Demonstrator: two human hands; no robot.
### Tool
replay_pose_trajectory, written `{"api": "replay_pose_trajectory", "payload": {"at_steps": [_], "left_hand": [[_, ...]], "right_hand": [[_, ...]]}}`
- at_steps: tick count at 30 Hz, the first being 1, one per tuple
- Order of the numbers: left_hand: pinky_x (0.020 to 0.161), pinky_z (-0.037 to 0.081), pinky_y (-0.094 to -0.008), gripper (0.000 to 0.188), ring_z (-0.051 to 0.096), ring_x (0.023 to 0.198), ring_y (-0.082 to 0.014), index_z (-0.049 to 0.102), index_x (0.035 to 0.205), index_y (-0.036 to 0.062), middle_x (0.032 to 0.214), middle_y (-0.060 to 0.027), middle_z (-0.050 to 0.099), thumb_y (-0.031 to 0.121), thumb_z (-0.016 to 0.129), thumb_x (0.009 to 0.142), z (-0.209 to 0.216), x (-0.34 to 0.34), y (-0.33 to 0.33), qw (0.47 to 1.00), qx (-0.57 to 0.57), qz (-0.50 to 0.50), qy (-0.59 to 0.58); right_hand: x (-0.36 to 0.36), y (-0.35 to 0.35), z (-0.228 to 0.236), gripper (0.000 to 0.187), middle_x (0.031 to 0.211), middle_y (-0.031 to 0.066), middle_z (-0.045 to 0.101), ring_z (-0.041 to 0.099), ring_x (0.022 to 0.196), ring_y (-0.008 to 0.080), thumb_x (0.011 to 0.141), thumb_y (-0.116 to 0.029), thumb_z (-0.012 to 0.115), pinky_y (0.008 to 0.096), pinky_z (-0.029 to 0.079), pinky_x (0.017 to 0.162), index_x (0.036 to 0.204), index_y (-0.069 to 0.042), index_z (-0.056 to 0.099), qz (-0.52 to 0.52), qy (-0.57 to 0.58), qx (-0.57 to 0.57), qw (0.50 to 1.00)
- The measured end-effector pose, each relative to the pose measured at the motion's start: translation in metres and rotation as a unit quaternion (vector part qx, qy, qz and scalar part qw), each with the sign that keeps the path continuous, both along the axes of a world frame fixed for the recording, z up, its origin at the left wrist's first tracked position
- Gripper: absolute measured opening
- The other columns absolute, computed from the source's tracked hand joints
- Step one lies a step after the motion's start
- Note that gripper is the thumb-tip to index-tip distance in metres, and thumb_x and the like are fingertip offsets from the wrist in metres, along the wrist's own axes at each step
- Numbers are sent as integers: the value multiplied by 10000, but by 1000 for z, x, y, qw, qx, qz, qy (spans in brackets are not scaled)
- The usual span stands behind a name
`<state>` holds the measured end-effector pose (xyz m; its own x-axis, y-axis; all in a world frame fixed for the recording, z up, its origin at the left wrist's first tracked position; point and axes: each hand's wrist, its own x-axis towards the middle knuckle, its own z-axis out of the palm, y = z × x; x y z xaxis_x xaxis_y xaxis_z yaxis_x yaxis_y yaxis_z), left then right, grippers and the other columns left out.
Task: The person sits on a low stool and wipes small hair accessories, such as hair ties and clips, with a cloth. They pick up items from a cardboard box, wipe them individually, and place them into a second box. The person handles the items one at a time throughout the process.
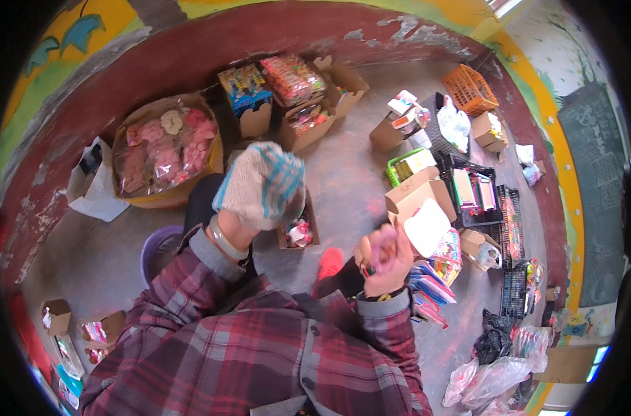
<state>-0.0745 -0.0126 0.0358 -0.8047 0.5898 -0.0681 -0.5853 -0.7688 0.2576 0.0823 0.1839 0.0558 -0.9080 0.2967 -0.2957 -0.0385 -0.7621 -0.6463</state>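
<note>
A knitted cream cloth piece with grey and teal stripes (263, 182), shaped like a cap, covers my left hand (236, 229). Only the base of that hand and the wrist show, so its fingers are hidden. To the right, my right hand (387, 262) is closed, its fingers bent around a small purple-pink thing (383, 251) whose kind I cannot make out. Beneath the knitted piece, a small cardboard box (311, 220) with a pink and white item stands on the floor. Beside my right hand is an open cardboard box (414, 197) with a white sheet (427, 227).
A large bag of pink bundles (164, 154) stands at the left, by a purple bucket (161, 251). Packed boxes (256, 121) line the wall. On the right are black crates (513, 291), an orange crate (470, 90), a green basket (393, 173) and plastic bags (499, 378).
</note>
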Motion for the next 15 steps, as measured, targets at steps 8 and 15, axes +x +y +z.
{"api": "replay_pose_trajectory", "payload": {"at_steps": [8, 15], "left_hand": [[712, 495, -319, 230, 585, 824, -184, 541, 1027, 103, 963, -43, 606, 305, 487, 930, 5, 3, -26, 975, -126, 183, 18], [773, 495, -304, 188, 591, 889, -169, 527, 1046, 87, 997, -54, 604, 193, 545, 891, -9, -3, -35, 952, -174, 183, 172]], "right_hand": [[-56, 7, -72, 257, 773, 163, 613, 588, 732, 312, 891, -256, 515, 395, 452, 671, 872, -39, 652, 311, -87, 722, 612], [-103, -1, -162, 249, 829, 197, 652, 645, 789, 331, 778, -244, 634, 385, 503, 700, 918, -43, 676, 328, -164, 746, 556]]}}
